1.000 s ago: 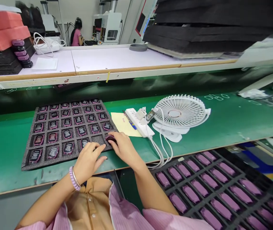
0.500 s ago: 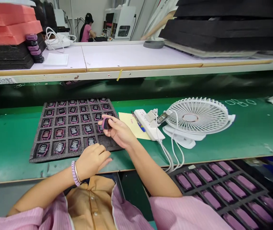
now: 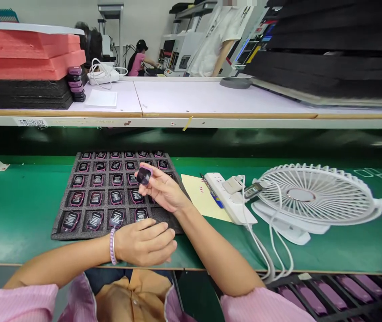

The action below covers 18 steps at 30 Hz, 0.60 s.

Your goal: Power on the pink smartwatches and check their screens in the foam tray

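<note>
While my right hand (image 3: 163,190) pinches the purple-rimmed piece (image 3: 143,175) from its right, above the tray (image 3: 66,235), my left hand (image 3: 145,243) curls loosely on its near side, palm hidden; I cannot tell if it's empty

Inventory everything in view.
held device: one, purple and black, right hand
tray devices: many, purple and black, in foam tray
foam tray: one, grey, on table
table: one, green, centre
paper sheet: one, yellow, beside foam tray
pen: one blue, by power strip
power strip: one, white, left of fan
fan: one, white, table's right
shelf: one, whitish, behind table
foam blocks: two, reddish, shelf's left
foam stacks: two, black, shelf's ends
device stack: one, purple and black, shelf's left
shelf items: several, white and grey, along shelf
pieces: several, purple, lower right
machinery: several, mostly white, background
co-workers: at least two, pink and white, background
left hand: one, purple wristband, near foam tray
right hand: one, over foam tray
</note>
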### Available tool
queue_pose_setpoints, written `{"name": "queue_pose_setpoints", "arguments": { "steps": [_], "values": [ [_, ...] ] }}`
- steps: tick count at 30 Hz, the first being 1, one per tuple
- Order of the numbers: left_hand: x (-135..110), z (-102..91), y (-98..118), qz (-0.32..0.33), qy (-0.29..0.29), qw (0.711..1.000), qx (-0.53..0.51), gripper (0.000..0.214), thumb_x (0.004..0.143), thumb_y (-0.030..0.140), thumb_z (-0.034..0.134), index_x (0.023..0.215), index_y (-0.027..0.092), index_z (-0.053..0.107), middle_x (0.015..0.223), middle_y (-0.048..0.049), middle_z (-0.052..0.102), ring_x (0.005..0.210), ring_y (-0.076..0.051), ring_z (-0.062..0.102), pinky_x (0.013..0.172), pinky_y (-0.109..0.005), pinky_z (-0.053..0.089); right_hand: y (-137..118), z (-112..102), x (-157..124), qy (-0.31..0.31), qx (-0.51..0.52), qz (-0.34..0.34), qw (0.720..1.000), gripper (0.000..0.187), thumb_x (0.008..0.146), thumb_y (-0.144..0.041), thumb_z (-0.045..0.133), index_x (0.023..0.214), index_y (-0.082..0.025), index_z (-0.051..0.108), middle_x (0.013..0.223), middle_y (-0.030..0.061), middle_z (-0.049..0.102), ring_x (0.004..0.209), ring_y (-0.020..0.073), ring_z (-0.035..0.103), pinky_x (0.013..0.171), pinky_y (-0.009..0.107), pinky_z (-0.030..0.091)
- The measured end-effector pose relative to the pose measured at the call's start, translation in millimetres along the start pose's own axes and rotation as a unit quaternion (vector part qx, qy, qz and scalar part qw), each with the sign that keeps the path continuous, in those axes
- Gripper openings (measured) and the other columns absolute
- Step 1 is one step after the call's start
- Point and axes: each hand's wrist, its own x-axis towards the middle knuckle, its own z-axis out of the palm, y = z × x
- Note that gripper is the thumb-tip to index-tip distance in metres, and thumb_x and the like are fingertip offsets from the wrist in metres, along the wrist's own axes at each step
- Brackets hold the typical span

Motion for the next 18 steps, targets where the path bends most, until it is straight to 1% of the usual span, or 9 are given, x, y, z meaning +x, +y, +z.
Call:
{"name": "queue_pose_setpoints", "arguments": {
  "steps": [1,2,4,6,8,11,13,15,18],
  "values": [
    [0.1,-1.5,0.7,-0.018,0.005,1.000,-0.001,0.023,0.101,0.031,0.057,0.106,0.017,0.073,0.112,-0.0090,0.076,0.107,-0.020,0.068,0.089,-0.033,0.055,2.6,-2.3,-0.9,0.004,0.005,0.007,1.000,0.057,0.079,-0.041,0.093,0.128,-0.028,0.067,0.116,0.0048,0.073,0.074,0.0146,0.070,0.072,0.028,0.061],
    [0.2,-3.1,1.5,-0.031,-0.003,0.999,-0.005,0.020,0.100,0.027,0.057,0.105,0.016,0.073,0.109,-0.0089,0.077,0.104,-0.020,0.068,0.086,-0.032,0.055,5.1,-4.3,-1.9,0.010,0.011,0.013,1.000,0.057,0.079,-0.041,0.093,0.129,-0.027,0.067,0.116,0.0055,0.073,0.072,0.0143,0.069,0.070,0.028,0.060],
    [0.1,-6.0,3.3,-0.049,-0.032,0.998,-0.011,0.016,0.098,0.019,0.058,0.103,0.014,0.072,0.106,-0.0102,0.076,0.100,-0.020,0.067,0.083,-0.032,0.055,8.9,-6.8,-3.5,0.021,0.028,0.021,0.999,0.056,0.080,-0.042,0.092,0.129,-0.025,0.068,0.115,0.0065,0.073,0.071,0.0140,0.067,0.069,0.028,0.059],
    [-0.3,-8.9,5.1,-0.059,-0.038,0.997,-0.019,0.015,0.097,0.016,0.058,0.104,0.013,0.071,0.105,-0.0106,0.075,0.100,-0.020,0.066,0.081,-0.031,0.054,10.8,-6.8,-4.6,0.023,0.048,0.026,0.998,0.055,0.081,-0.041,0.092,0.128,-0.024,0.069,0.113,0.0065,0.073,0.072,0.0141,0.066,0.069,0.028,0.059],
    [-1.1,-11.1,6.1,-0.078,-0.007,0.997,-0.024,0.017,0.098,0.018,0.056,0.107,0.015,0.071,0.104,-0.0084,0.075,0.099,-0.019,0.064,0.079,-0.031,0.053,11.1,-5.6,-5.1,0.015,0.067,0.031,0.997,0.054,0.081,-0.039,0.092,0.128,-0.024,0.069,0.113,0.0063,0.073,0.072,0.0141,0.066,0.069,0.027,0.059],
    [-2.0,-11.4,5.2,-0.127,0.053,0.990,-0.009,0.018,0.100,0.020,0.055,0.111,0.020,0.069,0.100,-0.0045,0.073,0.098,-0.018,0.061,0.083,-0.030,0.052,10.9,-4.6,-5.6,0.002,0.091,0.036,0.995,0.055,0.083,-0.037,0.092,0.131,-0.023,0.068,0.118,0.0072,0.073,0.074,0.0134,0.067,0.070,0.025,0.059],
    [-2.3,-9.5,3.4,-0.146,0.062,0.987,-0.002,0.017,0.098,0.016,0.056,0.111,0.019,0.068,0.098,-0.0044,0.073,0.097,-0.018,0.061,0.085,-0.031,0.052,11.3,-5.4,-5.9,0.000,0.096,0.041,0.995,0.056,0.084,-0.035,0.090,0.133,-0.021,0.066,0.121,0.0090,0.071,0.076,0.0135,0.066,0.070,0.025,0.059],
    [-2.2,-7.3,1.1,-0.143,0.042,0.989,-0.018,0.016,0.096,0.014,0.057,0.107,0.016,0.068,0.095,-0.0055,0.073,0.092,-0.018,0.062,0.080,-0.032,0.053,12.4,-6.8,-6.2,-0.002,0.094,0.047,0.994,0.056,0.086,-0.033,0.088,0.135,-0.020,0.064,0.122,0.0101,0.070,0.077,0.0138,0.066,0.072,0.026,0.059],
    [-1.9,-5.4,-1.8,-0.135,-0.003,0.989,-0.059,0.010,0.095,0.015,0.058,0.099,0.012,0.066,0.084,-0.0052,0.071,0.077,-0.017,0.061,0.067,-0.031,0.051,14.0,-8.1,-6.4,-0.015,0.096,0.049,0.994,0.056,0.088,-0.032,0.087,0.136,-0.021,0.063,0.121,0.0092,0.070,0.079,0.0134,0.067,0.074,0.025,0.059]
  ]
}}
